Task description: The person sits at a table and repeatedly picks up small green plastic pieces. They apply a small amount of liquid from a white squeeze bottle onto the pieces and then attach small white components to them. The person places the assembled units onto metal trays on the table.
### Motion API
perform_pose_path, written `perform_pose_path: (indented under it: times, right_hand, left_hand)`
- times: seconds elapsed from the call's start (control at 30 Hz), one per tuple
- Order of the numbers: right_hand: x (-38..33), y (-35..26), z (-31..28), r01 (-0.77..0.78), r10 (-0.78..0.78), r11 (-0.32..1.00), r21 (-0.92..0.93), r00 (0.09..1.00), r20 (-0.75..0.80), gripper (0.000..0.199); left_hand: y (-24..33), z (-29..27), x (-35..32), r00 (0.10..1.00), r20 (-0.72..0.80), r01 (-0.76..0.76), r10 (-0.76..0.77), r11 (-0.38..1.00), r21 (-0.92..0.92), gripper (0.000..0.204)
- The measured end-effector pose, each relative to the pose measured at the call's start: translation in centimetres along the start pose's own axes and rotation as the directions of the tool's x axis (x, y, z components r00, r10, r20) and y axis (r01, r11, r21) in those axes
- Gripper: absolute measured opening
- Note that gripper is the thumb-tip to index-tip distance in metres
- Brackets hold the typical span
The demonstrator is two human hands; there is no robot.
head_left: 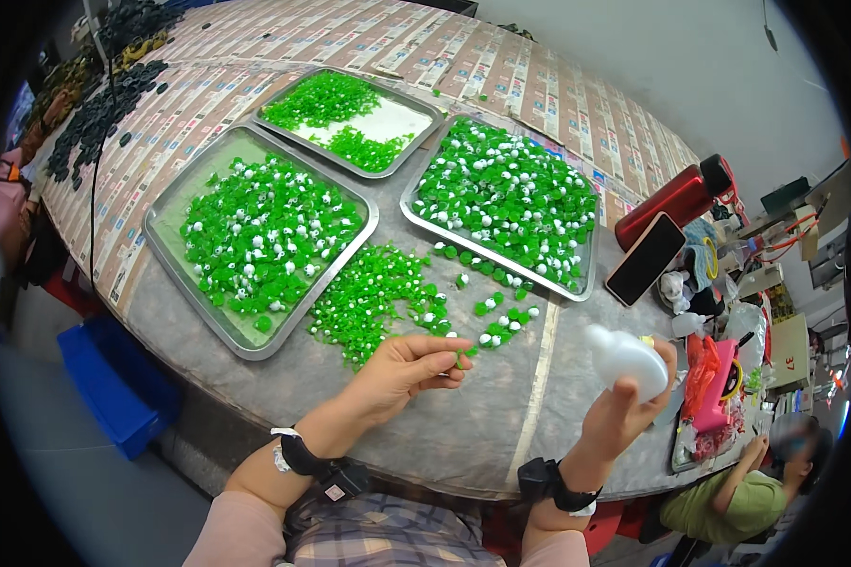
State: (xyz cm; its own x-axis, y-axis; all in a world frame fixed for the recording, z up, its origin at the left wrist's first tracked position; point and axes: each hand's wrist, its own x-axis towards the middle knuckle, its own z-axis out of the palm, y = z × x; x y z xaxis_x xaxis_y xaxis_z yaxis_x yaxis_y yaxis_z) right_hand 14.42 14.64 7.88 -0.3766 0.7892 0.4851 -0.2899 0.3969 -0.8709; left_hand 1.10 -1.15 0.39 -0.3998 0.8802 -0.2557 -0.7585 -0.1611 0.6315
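Between the thumb and fingertips of my left hand (408,374) is a small green piece (462,358), pinched just above the table. My right hand (626,408) grips a white squeeze bottle (627,362), tilted with its tip toward the upper left. Just beyond my left hand lies a loose pile of small green pieces with white parts (369,293). Several green pieces with white balls (507,324) lie to the right of that pile. Metal trays of such pieces stand farther off: a left tray (246,352), a right tray (577,295) and a back tray (388,173).
A dark phone (646,258) leans against a red bottle (673,202) at the right. Beyond them sits clutter with a pink container (712,387). Black pieces (113,104) are heaped far left. A blue bin (113,387) stands below the table, and another person (742,496) sits lower right.
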Motion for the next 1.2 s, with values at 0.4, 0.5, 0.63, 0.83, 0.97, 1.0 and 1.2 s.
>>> perform_pose_path:
  times: [0.4,0.5,0.63,0.83,0.97,1.0,1.2]
  right_hand:
    - [-2.9,1.6,3.5,0.254,-0.245,0.965,-0.061,0.962,0.123,0.057]
    - [-3.0,1.6,4.0,0.299,-0.279,0.95,-0.088,0.942,0.184,0.055]
    - [-3.0,1.7,4.2,0.328,-0.301,0.938,-0.113,0.932,0.2,0.055]
    - [-2.9,1.7,4.3,0.352,-0.318,0.928,-0.124,0.919,0.232,0.054]
    - [-3.1,1.8,4.6,0.38,-0.346,0.913,-0.149,0.915,0.207,0.054]
    - [-3.1,1.9,4.6,0.361,-0.338,0.924,-0.125,0.925,0.171,0.053]
    - [-3.1,1.9,4.5,0.268,-0.262,0.961,-0.07,0.962,0.078,0.052]
  left_hand:
    - [-0.1,0.0,0.1,0.999,-0.016,0.036,-0.036,0.999,-0.009,0.009]
    - [-0.1,0.0,0.1,0.999,-0.006,0.042,-0.042,0.999,-0.018,0.008]
    - [-0.1,-0.1,0.0,0.999,0.002,0.044,-0.044,0.999,-0.008,0.008]
    - [-0.2,-0.2,0.1,0.998,0.036,0.042,-0.042,0.999,-0.007,0.01]
    - [-0.3,-0.4,0.1,0.998,0.042,0.045,-0.044,0.999,-0.011,0.01]
    - [-0.3,-0.4,0.1,0.998,0.043,0.046,-0.045,0.999,-0.015,0.01]
    - [-0.2,-0.4,0.1,0.998,0.037,0.051,-0.05,0.999,-0.019,0.012]
